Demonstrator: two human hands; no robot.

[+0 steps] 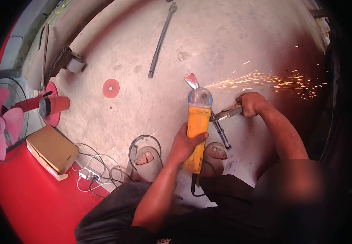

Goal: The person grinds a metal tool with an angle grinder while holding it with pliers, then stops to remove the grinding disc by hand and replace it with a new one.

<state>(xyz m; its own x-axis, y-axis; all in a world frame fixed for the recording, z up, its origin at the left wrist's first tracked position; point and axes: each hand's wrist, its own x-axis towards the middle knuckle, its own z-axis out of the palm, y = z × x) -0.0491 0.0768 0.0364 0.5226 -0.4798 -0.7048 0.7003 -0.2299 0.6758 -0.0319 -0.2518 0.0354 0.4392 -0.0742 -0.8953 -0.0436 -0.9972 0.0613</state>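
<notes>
In the head view, my left hand (186,144) wraps round the yellow body of an angle grinder (198,122). Its metal head (200,97) points away from me, and sparks (261,79) fly from it to the right. My right hand (251,104) is closed on the handle of a pliers-like metal tool (232,111), whose jaws reach beside the grinder. A dark metal rod (221,132) slants down from there toward my foot; how the two join is partly hidden. Past the grinder's head juts a flat piece with a red face (191,80).
A long metal bar (162,40) and a red disc (111,88) lie on the concrete floor. At left stand a fan (1,124), a cardboard box (53,150) and a power strip (88,175) with tangled cords. My sandalled feet (145,157) are close below the grinder.
</notes>
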